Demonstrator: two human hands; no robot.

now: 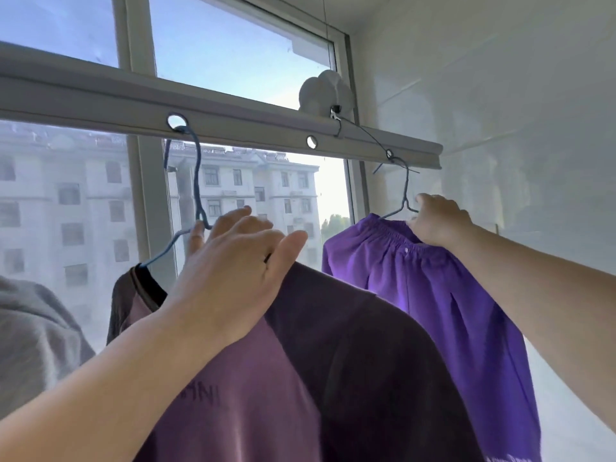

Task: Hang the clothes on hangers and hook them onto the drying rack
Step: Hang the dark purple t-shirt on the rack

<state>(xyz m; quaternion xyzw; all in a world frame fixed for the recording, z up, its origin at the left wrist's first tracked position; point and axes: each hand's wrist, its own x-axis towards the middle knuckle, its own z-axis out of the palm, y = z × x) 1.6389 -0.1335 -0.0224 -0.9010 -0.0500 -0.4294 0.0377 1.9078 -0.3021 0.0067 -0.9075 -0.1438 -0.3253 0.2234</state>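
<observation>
Head view: the left hand [233, 271] rests spread on the maroon T-shirt [300, 378] at six o'clock. At three o'clock, the right hand [440, 221] pinches the purple shorts [426, 295] at their blue wire hanger [401, 198], hooked into the drying rack bar [233, 128].

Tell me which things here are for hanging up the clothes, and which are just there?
For the job: drying rack bar, two blue hangers, maroon shirt, purple shorts, left hand, right hand.

Just there: window, buildings outside, white wall, grey garment.

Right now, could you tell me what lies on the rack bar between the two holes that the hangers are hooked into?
In the head view, one unused hole lies on the rack bar there.
</observation>
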